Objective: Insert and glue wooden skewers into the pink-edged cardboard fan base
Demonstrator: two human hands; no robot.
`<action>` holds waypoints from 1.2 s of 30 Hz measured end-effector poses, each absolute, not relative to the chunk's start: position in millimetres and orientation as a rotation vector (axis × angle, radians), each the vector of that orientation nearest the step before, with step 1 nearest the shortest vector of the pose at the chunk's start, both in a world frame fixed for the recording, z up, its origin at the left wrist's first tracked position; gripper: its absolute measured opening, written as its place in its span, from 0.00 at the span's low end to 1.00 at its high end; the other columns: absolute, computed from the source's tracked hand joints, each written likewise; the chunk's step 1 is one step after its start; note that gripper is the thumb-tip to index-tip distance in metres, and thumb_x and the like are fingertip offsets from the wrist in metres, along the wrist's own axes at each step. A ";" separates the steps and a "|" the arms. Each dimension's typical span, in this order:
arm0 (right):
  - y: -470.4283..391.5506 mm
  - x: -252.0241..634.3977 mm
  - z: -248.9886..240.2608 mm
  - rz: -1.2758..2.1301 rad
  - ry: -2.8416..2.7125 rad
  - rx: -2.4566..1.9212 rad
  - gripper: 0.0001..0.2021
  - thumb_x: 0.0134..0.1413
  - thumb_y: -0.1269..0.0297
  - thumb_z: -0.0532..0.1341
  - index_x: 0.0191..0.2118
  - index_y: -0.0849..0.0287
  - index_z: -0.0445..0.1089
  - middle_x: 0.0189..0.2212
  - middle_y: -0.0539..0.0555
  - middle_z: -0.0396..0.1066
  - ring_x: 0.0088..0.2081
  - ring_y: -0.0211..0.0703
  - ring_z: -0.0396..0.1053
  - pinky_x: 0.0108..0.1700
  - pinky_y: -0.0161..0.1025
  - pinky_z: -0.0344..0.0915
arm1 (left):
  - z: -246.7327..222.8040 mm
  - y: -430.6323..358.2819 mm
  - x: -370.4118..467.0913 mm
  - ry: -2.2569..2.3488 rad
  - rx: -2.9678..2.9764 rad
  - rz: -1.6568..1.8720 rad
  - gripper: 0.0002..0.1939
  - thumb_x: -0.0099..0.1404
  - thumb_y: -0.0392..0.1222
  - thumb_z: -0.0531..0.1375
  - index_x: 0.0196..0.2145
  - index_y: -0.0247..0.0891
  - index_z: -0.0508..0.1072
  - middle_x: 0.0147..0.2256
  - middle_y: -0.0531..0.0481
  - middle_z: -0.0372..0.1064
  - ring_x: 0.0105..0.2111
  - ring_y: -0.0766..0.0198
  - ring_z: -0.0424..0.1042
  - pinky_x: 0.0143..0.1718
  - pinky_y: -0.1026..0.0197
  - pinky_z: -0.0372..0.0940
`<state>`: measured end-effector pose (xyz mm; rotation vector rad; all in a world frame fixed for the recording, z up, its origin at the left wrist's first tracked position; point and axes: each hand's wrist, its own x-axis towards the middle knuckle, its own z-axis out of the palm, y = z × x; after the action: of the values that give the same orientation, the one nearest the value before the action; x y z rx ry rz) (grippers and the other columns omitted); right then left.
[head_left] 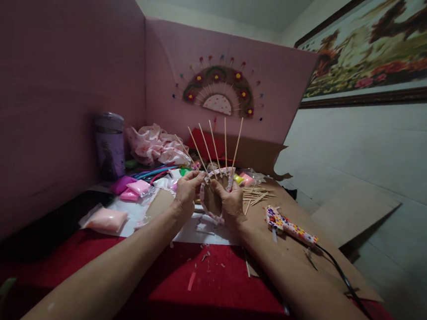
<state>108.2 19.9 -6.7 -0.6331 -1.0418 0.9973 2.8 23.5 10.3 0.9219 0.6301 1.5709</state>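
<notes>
Fingers of the left hand [186, 192] pinch the card [210, 200] at its ten o'clock, those of the right hand [233, 204] at three, as sticks [225, 142] fan away from ten to just past twelve.

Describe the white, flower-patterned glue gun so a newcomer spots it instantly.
Start at the red cloth-covered table, then its brown cardboard sheet. Right of the loose pale wooden sticks lies the glue gun, set apart by its floral pattern and black cord.

Open red cloth [174, 271] between both forearms, glue gun [290, 228] rightward.
</notes>
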 end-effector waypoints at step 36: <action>31.6 112.7 -9.8 0.960 -0.962 -0.634 0.17 0.35 0.58 0.71 0.32 0.59 0.69 0.26 0.48 0.73 0.26 0.40 0.70 0.33 0.40 0.69 | 10.6 13.4 6.2 0.732 1.090 1.444 0.12 0.40 0.35 0.62 0.27 0.36 0.70 0.22 0.55 0.66 0.17 0.68 0.65 0.16 0.64 0.61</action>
<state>112.7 31.6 -9.8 -0.6340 -0.9617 0.9601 6.2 13.4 10.6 1.0896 0.7324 1.4442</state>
